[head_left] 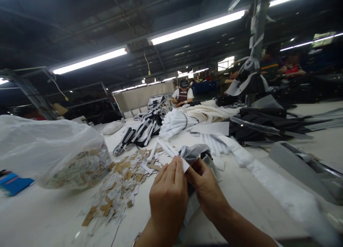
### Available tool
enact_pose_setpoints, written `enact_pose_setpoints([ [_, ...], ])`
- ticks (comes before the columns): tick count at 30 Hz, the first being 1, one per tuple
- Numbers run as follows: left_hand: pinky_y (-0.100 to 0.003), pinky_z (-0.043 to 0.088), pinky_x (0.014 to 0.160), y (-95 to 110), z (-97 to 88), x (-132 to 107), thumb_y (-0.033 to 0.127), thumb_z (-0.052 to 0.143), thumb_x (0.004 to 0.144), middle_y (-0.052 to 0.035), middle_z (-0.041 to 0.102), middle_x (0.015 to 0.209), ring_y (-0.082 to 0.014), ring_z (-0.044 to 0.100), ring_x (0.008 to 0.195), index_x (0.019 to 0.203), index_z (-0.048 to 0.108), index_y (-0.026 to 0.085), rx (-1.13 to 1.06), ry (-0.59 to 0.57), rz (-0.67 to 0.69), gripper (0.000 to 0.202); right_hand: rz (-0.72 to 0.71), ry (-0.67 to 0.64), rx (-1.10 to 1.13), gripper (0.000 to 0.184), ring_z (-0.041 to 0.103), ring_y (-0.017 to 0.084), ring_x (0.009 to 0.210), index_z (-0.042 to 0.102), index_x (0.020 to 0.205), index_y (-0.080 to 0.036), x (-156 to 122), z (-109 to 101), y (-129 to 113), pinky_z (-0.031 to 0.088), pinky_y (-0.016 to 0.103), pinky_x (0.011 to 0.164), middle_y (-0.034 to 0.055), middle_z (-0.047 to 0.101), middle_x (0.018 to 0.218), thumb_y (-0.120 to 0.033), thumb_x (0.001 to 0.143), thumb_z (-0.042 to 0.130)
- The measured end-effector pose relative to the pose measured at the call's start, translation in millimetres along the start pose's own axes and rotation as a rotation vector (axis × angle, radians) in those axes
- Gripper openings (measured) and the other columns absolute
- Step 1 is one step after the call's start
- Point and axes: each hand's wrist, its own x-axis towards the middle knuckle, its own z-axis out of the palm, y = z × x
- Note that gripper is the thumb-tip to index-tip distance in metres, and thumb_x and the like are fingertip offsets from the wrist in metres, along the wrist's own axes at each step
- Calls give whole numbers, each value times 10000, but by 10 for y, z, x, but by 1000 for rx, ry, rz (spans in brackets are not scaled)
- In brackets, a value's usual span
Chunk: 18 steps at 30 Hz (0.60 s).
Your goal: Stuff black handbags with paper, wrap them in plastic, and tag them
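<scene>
Near the middle of the head view, both hands meet at a white strip (185, 165), which looks like paper or thin foam. The fingers of my left hand (168, 195) are pressed together along its left side. My right hand (207, 188) pinches at its right edge; the fingertips are partly hidden. Just behind and below the strip lies a dark item in cloudy plastic wrap (194, 150), partly covered by my hands. White tubes (166, 147) lie just beyond my left fingertips.
Cardboard scraps (125, 170) litter the table left of my hands, beside a clear plastic bag (80, 157) of scraps. Ahead lie a bundle of white tubes (177, 122) and black-and-white straps (144, 129). A grey tape dispenser (302, 168) stands right. A co-worker (183, 93) sits at the far end.
</scene>
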Motion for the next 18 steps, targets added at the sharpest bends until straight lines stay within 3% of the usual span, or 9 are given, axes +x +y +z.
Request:
enact_pose_setpoints([
  [6,-391,553,942,-36,32,-3,94,500,884,-166,670,1260,-287,693,1080,1311,596,100,-3,-78,8,438,36,-71,61,269,648,203,927,681,954,-216,-69,-20,-70,521,324,842,48,694,984,-472,871,685],
  [12,-407,520,1005,-61,12,-29,111,494,900,-162,641,1314,-281,646,1169,1346,563,119,-102,-123,-13,451,-14,-69,-48,256,635,206,997,691,976,-204,-71,-77,-117,488,312,911,37,707,1003,-362,798,786],
  [18,-385,524,988,-312,-77,127,351,611,900,-57,699,1223,-253,649,1145,1209,641,267,-605,-365,-383,321,-9,-85,-110,310,643,230,1017,727,1017,-206,1,-165,-143,477,348,944,49,725,1015,-382,773,801],
])
